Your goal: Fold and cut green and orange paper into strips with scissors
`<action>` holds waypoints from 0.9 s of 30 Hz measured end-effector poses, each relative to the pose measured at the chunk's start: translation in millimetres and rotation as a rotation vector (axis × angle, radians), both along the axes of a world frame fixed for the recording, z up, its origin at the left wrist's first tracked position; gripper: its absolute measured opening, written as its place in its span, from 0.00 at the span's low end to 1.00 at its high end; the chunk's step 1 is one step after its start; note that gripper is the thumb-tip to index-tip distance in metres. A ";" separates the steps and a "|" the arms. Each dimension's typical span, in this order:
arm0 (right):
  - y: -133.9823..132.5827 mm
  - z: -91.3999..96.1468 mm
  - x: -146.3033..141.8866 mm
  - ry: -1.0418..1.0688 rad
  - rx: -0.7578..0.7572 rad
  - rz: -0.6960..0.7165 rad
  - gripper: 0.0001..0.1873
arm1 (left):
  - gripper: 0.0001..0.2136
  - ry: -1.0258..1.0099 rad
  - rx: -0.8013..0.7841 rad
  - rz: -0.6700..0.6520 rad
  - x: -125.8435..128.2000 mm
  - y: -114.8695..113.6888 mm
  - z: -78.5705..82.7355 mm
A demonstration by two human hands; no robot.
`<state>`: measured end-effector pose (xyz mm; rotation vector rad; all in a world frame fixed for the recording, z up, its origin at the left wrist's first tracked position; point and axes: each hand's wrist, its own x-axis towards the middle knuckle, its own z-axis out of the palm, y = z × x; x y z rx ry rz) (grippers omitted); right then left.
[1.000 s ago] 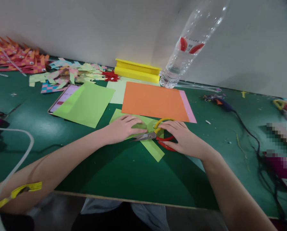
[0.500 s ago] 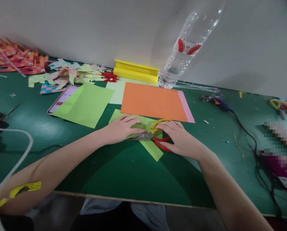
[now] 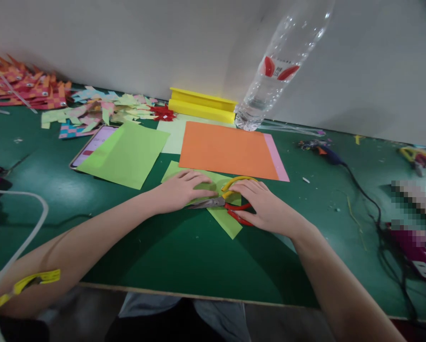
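Far left, by the wall [image 3: 127,42]: a heap of red-and-orange paper pieces [image 3: 34,85], then pale paper strips [image 3: 108,111].
Phone [image 3: 95,141]: partly covered by a loose green sheet [image 3: 127,156].
Left hand [image 3: 186,190]: lies over green paper [image 3: 218,179], fingers bent, thumb near the scissors [image 3: 221,202]; cannot tell whether it pinches the paper.
Green paper: on the table [image 3: 198,266] under the left hand, just nearer than an orange sheet [image 3: 227,149]; a green strip [image 3: 230,225] slants out below the scissors.
Scissors: blades pointing left, beside the left thumb.
Right hand [image 3: 265,204]: holding the scissors by their yellow and red handles.
Bottle [image 3: 265,90]: clear, just behind the orange sheet.
Far right: a blue corded tool [image 3: 330,154].
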<state>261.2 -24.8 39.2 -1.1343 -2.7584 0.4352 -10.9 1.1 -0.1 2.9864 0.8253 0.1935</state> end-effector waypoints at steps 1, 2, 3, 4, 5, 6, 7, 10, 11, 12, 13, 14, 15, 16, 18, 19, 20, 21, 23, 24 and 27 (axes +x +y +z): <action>-0.5 0.2 -0.7 0.001 0.001 0.000 0.21 | 0.23 0.002 0.001 0.001 -0.1 0.2 -0.1; -1.0 0.5 -1.1 0.002 0.002 0.001 0.21 | 0.23 0.004 0.001 0.000 -0.4 0.4 -0.4; -1.4 0.7 -1.4 0.001 0.001 0.002 0.20 | 0.23 0.006 0.003 0.000 -0.6 0.6 -0.7; -1.7 1.0 -1.4 0.000 -0.001 0.004 0.20 | 0.23 0.008 0.005 -0.001 -0.9 0.8 -1.1; -1.8 1.2 -1.4 -0.001 -0.003 0.005 0.20 | 0.24 0.009 0.007 -0.001 -1.0 0.9 -1.5; -1.9 1.3 -1.3 0.001 -0.005 0.005 0.20 | 0.24 0.009 0.009 -0.002 -1.1 1.0 -1.9; -1.8 1.4 -1.2 0.004 -0.009 0.006 0.20 | 0.23 0.009 0.012 -0.003 -1.1 1.0 -2.2; -0.6 0.8 -1.2 0.017 -0.019 0.004 0.20 | 0.22 0.004 0.020 -0.002 -0.8 0.8 -2.8; -0.1 0.2 -1.4 0.020 -0.024 0.003 0.20 | 0.22 0.002 0.021 -0.002 -0.7 0.9 -2.8; 0.4 -0.4 -1.6 0.022 -0.029 0.004 0.20 | 0.22 0.000 0.021 -0.004 -0.7 0.9 -2.8; 0.8 -1.0 -1.8 0.025 -0.036 0.005 0.20 | 0.22 -0.005 0.021 -0.007 -0.8 1.1 -2.7; 1.1 -1.6 -2.1 0.029 -0.041 0.007 0.20 | 0.21 -0.009 0.019 -0.010 -0.9 1.2 -2.6; 1.3 -2.0 -2.3 0.034 -0.045 0.010 0.20 | 0.21 -0.014 0.018 -0.012 -1.1 1.3 -2.4; 1.3 -2.3 -2.4 0.040 -0.047 0.012 0.20 | 0.21 -0.016 0.018 -0.012 -1.3 1.4 -2.2; 0.7 -2.2 -2.5 0.046 -0.044 0.012 0.20 | 0.20 -0.012 0.018 -0.009 -1.7 1.4 -1.9; 0.4 -2.0 -2.5 0.045 -0.039 0.012 0.20 | 0.21 -0.008 0.020 -0.007 -1.8 1.4 -1.8; 0.0 -1.7 -2.5 0.040 -0.034 0.011 0.20 | 0.21 -0.003 0.022 -0.007 -1.7 1.3 -1.6; -0.3 -1.4 -2.6 0.033 -0.032 0.010 0.20 | 0.21 0.002 0.025 -0.006 -1.7 1.2 -1.4; -0.6 -0.9 -3.0 0.018 -0.032 0.007 0.20 | 0.22 0.010 0.028 -0.005 -1.4 1.1 -0.9; -0.5 -0.9 -3.5 0.013 -0.034 0.004 0.20 | 0.22 0.012 0.029 -0.006 -1.2 1.0 -0.6; 0.2 -0.9 -5.2 0.005 -0.040 0.003 0.20 | 0.21 0.004 0.029 -0.006 -0.8 0.6 0.1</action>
